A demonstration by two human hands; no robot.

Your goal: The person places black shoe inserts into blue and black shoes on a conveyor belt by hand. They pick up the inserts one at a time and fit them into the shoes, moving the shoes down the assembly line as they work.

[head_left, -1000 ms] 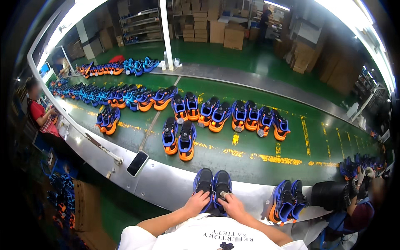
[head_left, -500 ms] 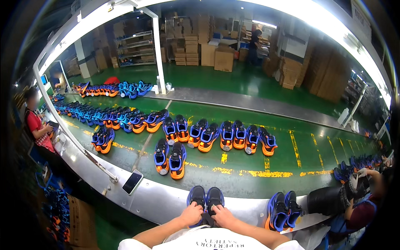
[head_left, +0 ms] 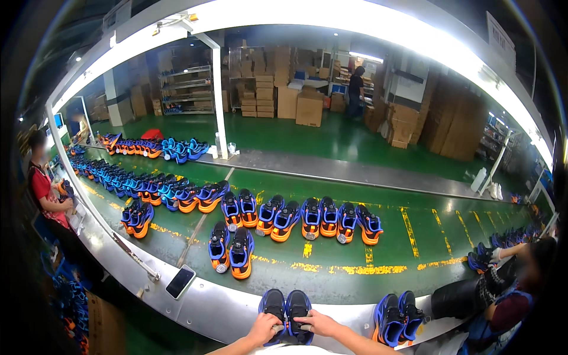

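Here, at the bottom centre of the frame, the left hand [head_left: 264,327] and right hand [head_left: 318,323] each grasp one heel of the pair of shoes [head_left: 286,306], toes pointing up-frame toward the green belt [head_left: 331,248].

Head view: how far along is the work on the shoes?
Done, by the look of it: many blue-and-orange sneaker pairs lined up on the green conveyor belt. In hand: left hand and right hand rest on a dark blue pair at the steel edge. Left: another blue pair waits alongside.
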